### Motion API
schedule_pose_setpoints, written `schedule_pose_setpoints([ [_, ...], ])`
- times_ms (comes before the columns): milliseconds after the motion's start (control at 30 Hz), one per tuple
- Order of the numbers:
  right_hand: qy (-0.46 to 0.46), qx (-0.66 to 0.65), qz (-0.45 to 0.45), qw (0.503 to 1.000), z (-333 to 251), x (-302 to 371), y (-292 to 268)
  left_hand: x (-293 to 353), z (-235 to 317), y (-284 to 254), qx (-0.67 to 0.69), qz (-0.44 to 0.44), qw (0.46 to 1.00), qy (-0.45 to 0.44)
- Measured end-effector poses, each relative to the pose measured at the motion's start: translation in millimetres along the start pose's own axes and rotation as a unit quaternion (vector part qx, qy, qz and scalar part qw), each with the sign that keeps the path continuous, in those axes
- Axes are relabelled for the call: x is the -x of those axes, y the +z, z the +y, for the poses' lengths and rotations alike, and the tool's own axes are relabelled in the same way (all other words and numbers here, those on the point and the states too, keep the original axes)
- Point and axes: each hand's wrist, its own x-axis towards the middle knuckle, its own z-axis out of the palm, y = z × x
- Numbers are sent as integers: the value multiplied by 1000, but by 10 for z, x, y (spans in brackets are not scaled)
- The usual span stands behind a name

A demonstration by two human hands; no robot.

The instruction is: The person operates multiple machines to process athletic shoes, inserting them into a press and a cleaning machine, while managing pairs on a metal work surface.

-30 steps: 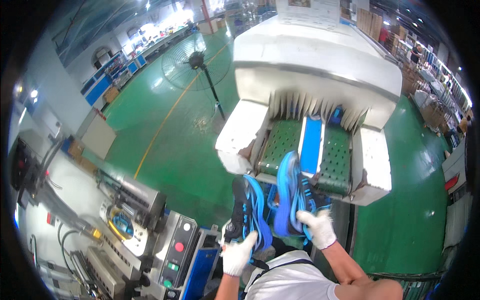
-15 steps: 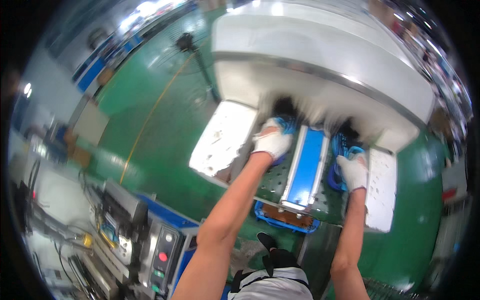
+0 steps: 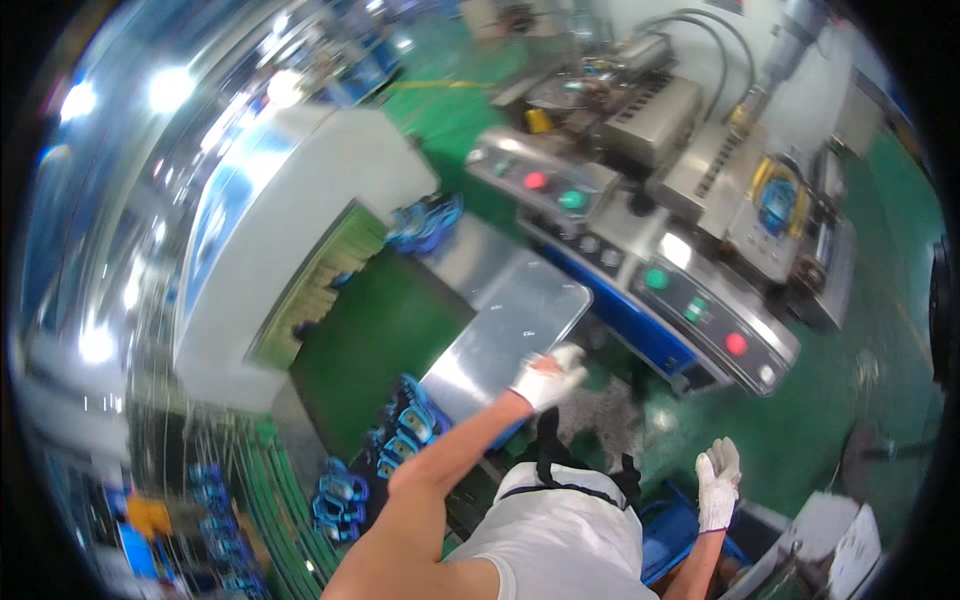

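My left hand [image 3: 548,378], in a white knitted glove, is over the front edge of a shiny metal tabletop [image 3: 505,325]. Its fingers are loosely bent and apart, with nothing visible in them. Farther right and lower, my right hand [image 3: 717,478], gloved alike, is raised above the floor with fingers stretched upward and nothing in it. Left of my left forearm lie several blue shoe-like pieces [image 3: 410,425]. Another blue piece [image 3: 778,205] sits on the steel machine [image 3: 715,190] at the upper right.
A pale machine housing [image 3: 300,230] with a fringed opening stands at left, over a green conveyor belt [image 3: 385,335]. More blue pieces [image 3: 425,222] lie by its far end. The steel machine carries a panel with red and green buttons [image 3: 655,279]. Near my right forearm is a blue crate [image 3: 668,535].
My view has swung right, from the fringed machine toward the button-panel machine. Both hands have let go of the blue shoe-like pieces at the fringe and come away bare of them.
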Motion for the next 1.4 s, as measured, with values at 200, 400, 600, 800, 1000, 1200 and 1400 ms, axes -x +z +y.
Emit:
schedule_pose_setpoints([
  [200, -4, 173, -136, 975, -271, -693, 1260, 1352, -2888, -912, 37, 344, 877, -332],
  [400, 18, 288, -200, 936, -107, -971, 2863, 1800, -4439, -212, 31, 348, 828, -439],
  [600, 52, 379, -231, 895, 130, -966, 3701, 1406, -5842, -582, 32, 332, 803, -493],
  [800, -56, 656, -266, 704, 430, -1279, 3261, 1390, -7826, -1889, -84, 419, 741, -517],
  [1000, 67, 675, -165, 716, -98, -1044, 3371, 1946, -9668, -2982, 2, 183, 708, -682],
  [1200, 251, 664, -146, 689, -465, -739, 3905, 2013, -10198, -3063, -53, 88, 724, -682],
  [1400, 250, 553, -160, 779, -152, -926, 4039, 2318, -9864, -2837, -73, 78, 713, -693],
])
